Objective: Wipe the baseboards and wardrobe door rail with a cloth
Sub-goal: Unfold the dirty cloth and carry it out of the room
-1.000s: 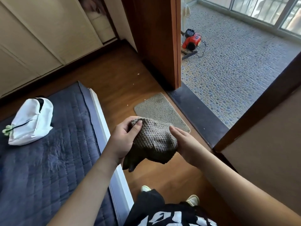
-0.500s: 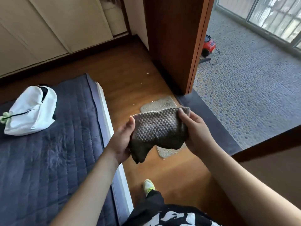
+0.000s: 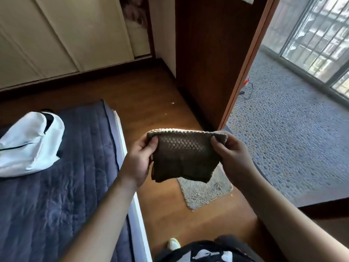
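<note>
One bed [image 3: 47, 186] lies to your left with one white bag [image 3: 28, 144] on it; one small mat [image 3: 205, 188] lies on the floor. Your left hand [image 3: 138, 159] and right hand [image 3: 234, 157] each pinch a top corner of one folded brown cloth [image 3: 185, 154], held in the air above the mat.

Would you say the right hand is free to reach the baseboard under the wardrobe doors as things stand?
Probably not yet: the right hand and left hand both pinch the cloth in the air, and the baseboard lies far across open floor.
</note>
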The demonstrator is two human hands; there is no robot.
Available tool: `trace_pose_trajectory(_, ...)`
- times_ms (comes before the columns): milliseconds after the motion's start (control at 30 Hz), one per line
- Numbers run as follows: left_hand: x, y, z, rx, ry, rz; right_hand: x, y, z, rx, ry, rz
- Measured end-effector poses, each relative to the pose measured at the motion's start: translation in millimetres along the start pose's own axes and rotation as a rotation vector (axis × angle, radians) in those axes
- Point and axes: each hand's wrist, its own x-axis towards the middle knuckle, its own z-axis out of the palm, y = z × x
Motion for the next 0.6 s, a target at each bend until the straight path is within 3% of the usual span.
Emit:
trace_pose_trajectory(100,17,9,-1,-0.1,0.017,-0.068,26,-2,5,-0.003,0.065,-0.107)
trace_pose_trajectory(200,39,18,15,-0.248,0.048,-0.167,57,-2,3,0.106,0.082,-0.071)
trace_pose_trajectory(300,71,26,35,-0.316,0.063,-0.227,92,1,0,0.34,-0.154,0.143)
trace_pose_trajectory(433,121,34,47,-0.238,0.117,-0.263,133,23,-9,0.469,-0.453,0.496)
trace_pose_trajectory(600,178,39,45,-0.307,0.209,-0.428,188,34,-20,0.451,-0.361,0.424)
